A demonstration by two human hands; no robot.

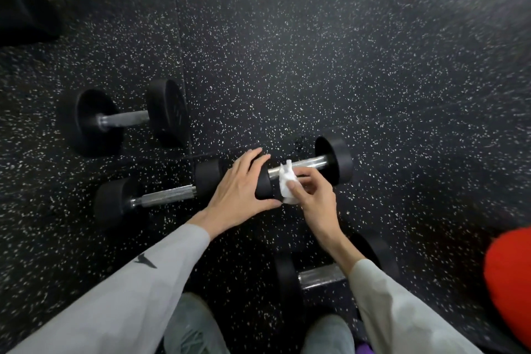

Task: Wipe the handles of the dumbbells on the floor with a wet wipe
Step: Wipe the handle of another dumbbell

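White wet wipe (287, 184) wrapped on the chrome handle (304, 165) of the centre dumbbell (334, 159), pinched there by the right hand (311, 198). Left hand (240, 191), fingers spread, presses that dumbbell's near head to steady it. Judged mid-task: this handle is being wiped now. Three others lie on the speckled rubber floor (344, 52), at 10 o'clock (123, 119), 9 o'clock (163, 197) and 6 o'clock (320, 276); whether they are wiped cannot be told.
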